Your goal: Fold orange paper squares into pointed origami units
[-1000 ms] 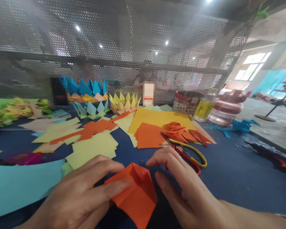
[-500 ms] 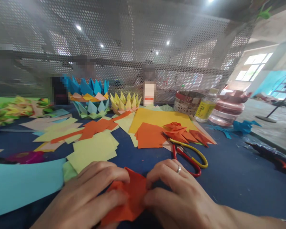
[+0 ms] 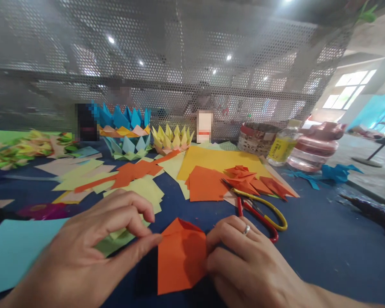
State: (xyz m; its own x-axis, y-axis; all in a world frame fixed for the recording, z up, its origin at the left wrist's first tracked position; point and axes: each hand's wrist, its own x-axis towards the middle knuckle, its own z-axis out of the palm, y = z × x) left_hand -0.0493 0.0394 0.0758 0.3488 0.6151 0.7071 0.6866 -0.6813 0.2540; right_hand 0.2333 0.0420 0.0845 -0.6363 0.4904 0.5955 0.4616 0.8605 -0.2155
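A partly folded sheet of orange paper is between my hands at the table's near side, with a small peaked fold along its top. My right hand, with a ring on one finger, pinches the paper's right edge. The thumb of my left hand touches the upper left corner, its index finger bent close to the thumb in a pinch. Red and yellow-handled scissors lie just beyond my right hand. Light green paper sheets are partly hidden behind my left hand, and a light blue sheet lies beside it.
Orange squares and folded orange pieces rest near a yellow sheet. Farther back stand folded-paper crowns, a yellow pointed paper piece, a basket, a labelled bottle and a pink jug.
My left hand has drawn back to the left from over the orange paper, uncovering its front. The paper now lies flatter, while my right hand stays at its right edge.
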